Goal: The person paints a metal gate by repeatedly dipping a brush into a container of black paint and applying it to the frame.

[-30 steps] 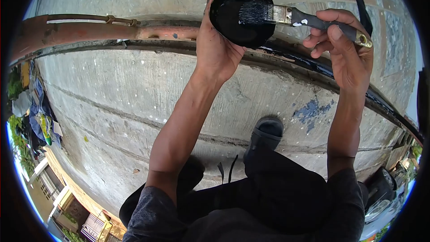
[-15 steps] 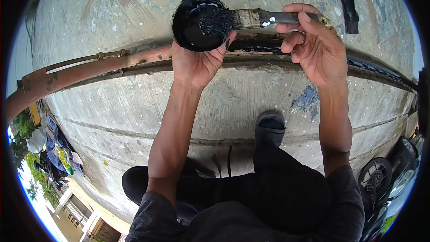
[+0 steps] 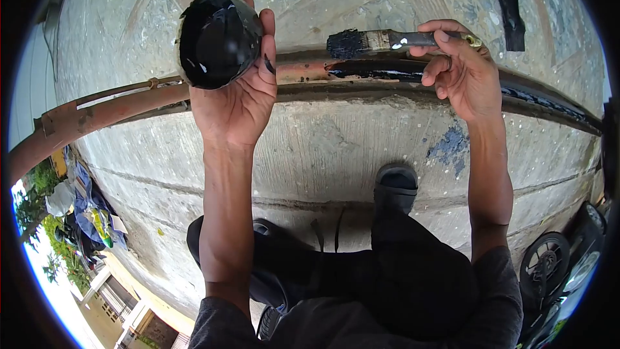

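Your left hand (image 3: 236,106) cradles the paint cup (image 3: 250,32), fingers half-curled around it; hold it level. Your right hand (image 3: 468,81) pinches the paintbrush (image 3: 378,40), bristles (image 3: 344,44) near the part-blackened pipe (image 3: 374,72); light, even strokes should limit drips

Grey concrete floor (image 3: 310,136), pale-speckled, grooved left to right. Bluish patch (image 3: 447,148) right of middle. Dark sandal (image 3: 395,191) planted nearer; jumbled heap (image 3: 89,210) at left edge.
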{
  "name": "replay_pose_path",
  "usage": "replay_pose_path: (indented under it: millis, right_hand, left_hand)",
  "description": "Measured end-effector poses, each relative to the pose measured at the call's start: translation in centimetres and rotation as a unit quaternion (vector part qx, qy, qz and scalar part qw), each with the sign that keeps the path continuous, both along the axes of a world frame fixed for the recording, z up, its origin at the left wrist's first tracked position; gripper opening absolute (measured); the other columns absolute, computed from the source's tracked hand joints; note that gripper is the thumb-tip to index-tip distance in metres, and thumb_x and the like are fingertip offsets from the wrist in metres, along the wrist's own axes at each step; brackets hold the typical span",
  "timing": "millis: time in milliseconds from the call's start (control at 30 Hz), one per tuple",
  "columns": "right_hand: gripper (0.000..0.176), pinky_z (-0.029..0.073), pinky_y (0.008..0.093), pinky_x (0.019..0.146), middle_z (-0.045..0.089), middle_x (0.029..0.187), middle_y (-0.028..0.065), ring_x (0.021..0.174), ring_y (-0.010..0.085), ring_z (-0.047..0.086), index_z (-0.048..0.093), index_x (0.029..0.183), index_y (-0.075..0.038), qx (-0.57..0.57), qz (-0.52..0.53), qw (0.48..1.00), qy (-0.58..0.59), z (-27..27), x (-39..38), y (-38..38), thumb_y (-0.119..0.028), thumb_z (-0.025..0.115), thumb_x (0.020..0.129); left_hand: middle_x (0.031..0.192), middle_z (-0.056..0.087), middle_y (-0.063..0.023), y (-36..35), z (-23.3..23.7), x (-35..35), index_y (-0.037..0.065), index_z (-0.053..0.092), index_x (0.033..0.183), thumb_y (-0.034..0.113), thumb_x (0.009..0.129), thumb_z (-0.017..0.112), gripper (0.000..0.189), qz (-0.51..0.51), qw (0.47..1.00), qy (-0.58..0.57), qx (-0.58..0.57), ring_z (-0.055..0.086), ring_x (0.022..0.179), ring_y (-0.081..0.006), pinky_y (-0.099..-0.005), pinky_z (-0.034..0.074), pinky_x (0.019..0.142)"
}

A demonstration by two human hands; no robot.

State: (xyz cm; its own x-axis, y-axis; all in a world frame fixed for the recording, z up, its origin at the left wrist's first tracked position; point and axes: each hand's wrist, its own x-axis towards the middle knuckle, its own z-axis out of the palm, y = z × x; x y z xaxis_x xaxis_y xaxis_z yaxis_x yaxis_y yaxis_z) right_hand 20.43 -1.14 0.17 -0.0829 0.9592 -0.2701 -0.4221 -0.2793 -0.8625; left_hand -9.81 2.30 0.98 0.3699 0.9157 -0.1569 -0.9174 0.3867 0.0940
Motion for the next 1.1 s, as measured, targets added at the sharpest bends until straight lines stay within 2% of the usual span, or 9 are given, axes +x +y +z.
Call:
replay_pose_path:
  millis: [133,267,333,567,733,800,933,1067,1100]
  right_hand:
    - [0.021,0.044,0.0201,0.034,0.070,0.086,0.0190,0.055,0.0156,0.068,0.066,0.102,0.003,-0.004,0.036,0.987,-0.155,-1.3,-3.4,1.3,-0.013,0.062,0.090]
    - [0.017,0.041,0.0211,0.034,0.070,0.085,0.0146,0.052,0.0121,0.064,0.066,0.101,0.001,-0.016,0.081,0.968,-0.237,-2.5,-6.3,2.3,-0.011,0.060,0.090]
    - [0.014,0.042,0.0228,0.038,0.069,0.078,0.0091,0.050,0.0111,0.063,0.067,0.097,-0.001,-0.038,0.094,0.957,-0.270,-2.5,-7.5,2.3,-0.011,0.061,0.089]
    - [0.008,0.034,0.0225,0.045,0.053,0.061,-0.0025,0.051,0.0033,0.044,0.068,0.091,-0.003,0.048,0.034,0.942,-0.331,-2.9,-6.8,1.0,-0.006,0.062,0.087]
    - [0.008,0.035,0.0229,0.047,0.055,0.062,-0.0008,0.054,0.0028,0.044,0.069,0.089,-0.004,0.031,0.112,0.919,-0.376,-3.2,-9.3,1.6,-0.008,0.063,0.087]
    - [0.008,0.036,0.0226,0.049,0.056,0.063,-0.0002,0.056,0.0027,0.045,0.069,0.088,-0.003,0.001,0.126,0.905,-0.407,-3.0,-7.8,1.3,-0.009,0.063,0.087]
    - [0.011,0.040,0.0201,0.044,0.055,0.064,-0.0030,0.050,0.0010,0.046,0.070,0.093,-0.002,0.111,0.074,0.887,-0.442,-1.9,-6.0,1.0,-0.003,0.060,0.088]
    - [0.011,0.039,0.0205,0.044,0.058,0.066,-0.0024,0.052,0.0012,0.047,0.069,0.092,-0.002,0.065,0.137,0.897,-0.415,-1.8,-8.4,1.6,-0.003,0.060,0.087]
    - [0.011,0.036,0.0250,0.045,0.055,0.057,0.0014,0.048,0.0047,0.045,0.069,0.089,-0.001,0.033,0.130,0.896,-0.424,-2.4,-8.2,1.4,-0.008,0.063,0.085]
  left_hand:
    - [0.149,0.037,-0.0121,-1.9,3.5,-2.2,0.009,0.042,0.140,0.025,0.096,0.054,0.049,-0.033,0.998,-0.045,0.001,0.035,0.137,-0.0353,-0.0491,0.042,0.107]
    - [0.152,0.034,-0.0061,-4.5,4.6,-4.4,0.016,0.033,0.147,0.031,0.098,0.050,0.054,-0.024,0.998,-0.056,-0.002,0.034,0.138,-0.0324,-0.0522,0.042,0.106]
    - [0.143,0.047,-0.0075,-5.8,5.8,-4.9,0.018,0.044,0.141,0.022,0.092,0.060,0.051,-0.010,0.999,0.003,-0.051,0.049,0.127,-0.0306,-0.0481,0.050,0.099]
    - [0.142,0.049,-0.0034,-9.1,4.3,-8.5,0.020,0.045,0.140,0.021,0.092,0.059,0.050,0.049,0.995,-0.013,-0.089,0.051,0.124,-0.0301,-0.0452,0.052,0.095]
    - [0.146,0.044,-0.0021,-10.9,2.6,-10.5,0.025,0.040,0.143,0.028,0.093,0.059,0.053,0.063,0.991,-0.049,-0.105,0.048,0.127,-0.0310,-0.0473,0.051,0.097]
    - [0.143,0.047,-0.0022,-11.0,2.9,-10.6,0.022,0.043,0.141,0.022,0.093,0.059,0.051,0.069,0.990,-0.037,-0.119,0.051,0.123,-0.0300,-0.0455,0.052,0.094]
    - [0.142,0.049,-0.0022,-11.6,2.8,-11.1,0.020,0.045,0.140,0.019,0.092,0.060,0.050,0.078,0.990,-0.032,-0.116,0.053,0.122,-0.0298,-0.0446,0.054,0.092]
    - [0.142,0.049,-0.0029,-11.4,2.5,-10.8,0.020,0.045,0.140,0.019,0.092,0.060,0.051,0.076,0.990,-0.030,-0.117,0.053,0.121,-0.0301,-0.0449,0.054,0.092]
    - [0.141,0.049,-0.0031,-11.4,2.5,-10.7,0.020,0.045,0.140,0.019,0.092,0.060,0.051,0.077,0.990,-0.032,-0.118,0.053,0.121,-0.0301,-0.0450,0.054,0.092]
